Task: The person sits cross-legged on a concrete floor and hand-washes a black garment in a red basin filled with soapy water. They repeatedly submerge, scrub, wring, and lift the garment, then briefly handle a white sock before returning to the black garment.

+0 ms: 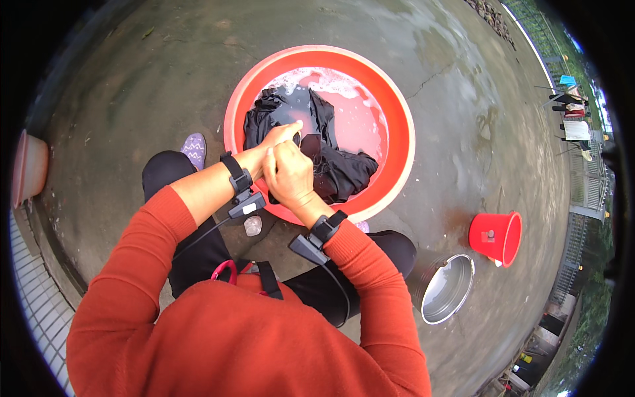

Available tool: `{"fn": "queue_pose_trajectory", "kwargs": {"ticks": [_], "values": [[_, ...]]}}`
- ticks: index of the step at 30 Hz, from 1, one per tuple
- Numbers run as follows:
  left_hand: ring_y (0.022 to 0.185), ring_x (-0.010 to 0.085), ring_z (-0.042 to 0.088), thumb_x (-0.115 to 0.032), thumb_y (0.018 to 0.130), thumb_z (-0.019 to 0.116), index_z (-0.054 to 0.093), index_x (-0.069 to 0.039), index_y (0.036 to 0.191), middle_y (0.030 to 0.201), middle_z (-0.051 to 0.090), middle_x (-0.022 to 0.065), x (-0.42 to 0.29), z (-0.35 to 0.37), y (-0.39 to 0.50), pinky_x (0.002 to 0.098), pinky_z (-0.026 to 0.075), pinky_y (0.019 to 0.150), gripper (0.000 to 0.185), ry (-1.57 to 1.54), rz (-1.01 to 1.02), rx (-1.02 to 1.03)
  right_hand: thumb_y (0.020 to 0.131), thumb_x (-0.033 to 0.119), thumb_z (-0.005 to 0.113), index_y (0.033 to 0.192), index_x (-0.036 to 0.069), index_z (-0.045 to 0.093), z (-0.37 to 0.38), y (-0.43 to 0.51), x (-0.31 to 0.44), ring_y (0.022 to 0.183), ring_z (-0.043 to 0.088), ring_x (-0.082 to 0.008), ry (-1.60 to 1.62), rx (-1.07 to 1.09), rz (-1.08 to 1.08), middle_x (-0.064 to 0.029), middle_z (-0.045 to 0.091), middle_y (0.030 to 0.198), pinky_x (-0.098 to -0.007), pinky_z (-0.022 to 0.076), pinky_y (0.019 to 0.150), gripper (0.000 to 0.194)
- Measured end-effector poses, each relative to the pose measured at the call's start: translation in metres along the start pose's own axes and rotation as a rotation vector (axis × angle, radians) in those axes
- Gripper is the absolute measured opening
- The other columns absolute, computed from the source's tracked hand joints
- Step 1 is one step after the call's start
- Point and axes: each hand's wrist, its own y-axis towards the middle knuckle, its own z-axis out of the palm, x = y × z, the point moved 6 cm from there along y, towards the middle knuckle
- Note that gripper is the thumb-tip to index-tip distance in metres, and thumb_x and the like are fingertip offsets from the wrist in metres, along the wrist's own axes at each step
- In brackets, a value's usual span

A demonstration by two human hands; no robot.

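Observation:
A wide red plastic basin (397, 149) stands before me, holding soapy water (354, 121) with white suds along its far side. Dark wet garment cloth (347, 171) lies partly under the water and bunches up at the left and near right. Over the near left part of the basin, my left hand (279, 136) is closed around some of this black cloth, thumb pointing outward. My right hand (290, 168) is pressed close against it, fist curled on the cloth too. The fingers hide most of the gripped fabric.
To the right stand a metal bucket (430, 288) with liquid in it and a red plastic bucket (488, 237). A small clear plastic object (253, 226) lies on the wet concrete ground (446, 164) between my legs. Another tub (34, 171) is at far left; laundry (575, 130) hangs far right.

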Motion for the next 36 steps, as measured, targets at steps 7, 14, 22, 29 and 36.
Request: {"fn": "queue_pose_trajectory", "kwargs": {"ticks": [7, 14, 22, 29, 36], "values": [[0.074, 0.0109, 0.063, -0.028, 0.098, 0.051, 0.06, -0.01, 0.089, 0.085, 0.065, 0.0, -0.005, 0.022, -0.016, 0.0261, 0.052, 0.066, 0.022, -0.152, -0.092, 0.124, 0.094, 0.021, 0.051, 0.074, 0.0, 0.056, -0.026, 0.0, -0.098, 0.07, 0.06, -0.0452, -0.158, -0.008, 0.579, -0.0256, 0.06, 0.073, -0.0511, 0.0465, 0.063, 0.03], [0.12, 0.0177, 0.048, -0.049, 0.087, 0.067, 0.047, 0.003, 0.131, 0.125, 0.056, 0.0125, -0.026, 0.024, -0.032, 0.0317, 0.036, 0.103, 0.071, 0.751, 0.111, 0.496, 0.094, 0.035, 0.057, 0.083, -0.003, 0.064, -0.056, 0.024, -0.1, 0.068, 0.051, -0.0116, 0.176, -0.015, 0.84, -0.0057, 0.06, 0.07, -0.0297, 0.0442, 0.064, 0.04], [0.108, 0.016, 0.058, -0.027, 0.093, 0.062, 0.054, -0.002, 0.128, 0.12, 0.062, 0.0068, -0.031, 0.018, -0.021, 0.0319, 0.046, 0.095, 0.044, 0.258, 0.163, 0.348, 0.094, 0.039, 0.058, 0.129, -0.001, 0.046, -0.051, 0.033, -0.096, 0.111, 0.053, -0.0244, 0.47, 0.023, 0.607, -0.0174, 0.056, 0.119, -0.0366, 0.0417, 0.097, 0.054], [0.103, 0.0233, 0.065, -0.037, 0.098, 0.049, 0.062, -0.002, 0.119, 0.116, 0.066, 0.0112, -0.078, 0.006, -0.035, 0.038, 0.051, 0.093, 0.043, -0.497, 0.016, 0.529, 0.096, 0.05, 0.048, 0.143, 0.001, 0.034, -0.034, -0.005, -0.123, 0.134, 0.037, -0.0258, 0.711, 0.268, 0.746, -0.0168, 0.043, 0.14, -0.0355, 0.0259, 0.112, 0.069], [0.102, 0.0264, 0.065, -0.039, 0.097, 0.046, 0.063, -0.001, 0.116, 0.113, 0.067, 0.0146, -0.094, -0.001, -0.048, 0.0404, 0.049, 0.096, 0.046, -0.617, 0.082, 0.557, 0.085, 0.043, 0.07, 0.138, -0.002, 0.042, -0.009, -0.033, -0.109, 0.119, 0.047, -0.0208, 0.775, 0.457, 0.799, -0.0136, 0.052, 0.133, -0.0321, 0.0337, 0.105, 0.075]]}}
